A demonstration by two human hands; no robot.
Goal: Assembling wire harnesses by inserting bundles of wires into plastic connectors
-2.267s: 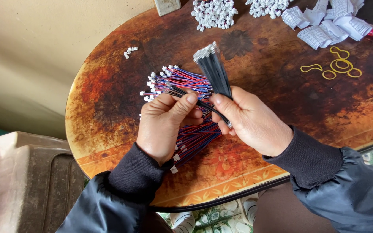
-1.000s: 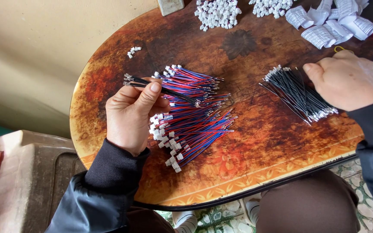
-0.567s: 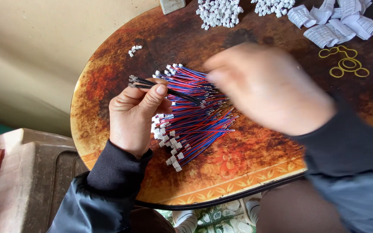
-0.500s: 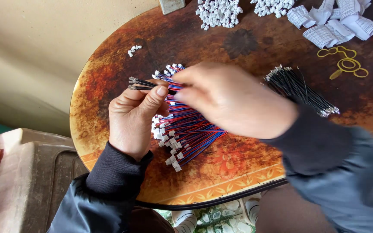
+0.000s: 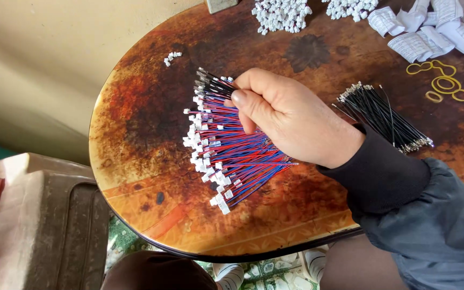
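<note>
My right hand point(image 5: 291, 118) reaches across the round table and grips a small bunch of black wires point(image 5: 213, 86) at its upper left, thumb pressed over them. Just below the hand lies a fanned pile of red and blue wires with white connectors point(image 5: 226, 156). A separate bundle of black wires with bare metal ends point(image 5: 382, 115) lies to the right of my wrist. My left hand is out of view.
Heaps of white connectors point(image 5: 280, 12) sit at the table's far edge, with folded paper slips point(image 5: 430, 27) and yellow rubber bands point(image 5: 444, 83) at the right. A few loose connectors point(image 5: 172, 57) lie far left. A brown plastic stool point(image 5: 44, 220) stands left of the table's worn rim point(image 5: 135, 225).
My right hand left the black bundle at the right and crossed to the left pile. My left hand, which held the small black bunch, has withdrawn out of view; my right hand now holds it.
</note>
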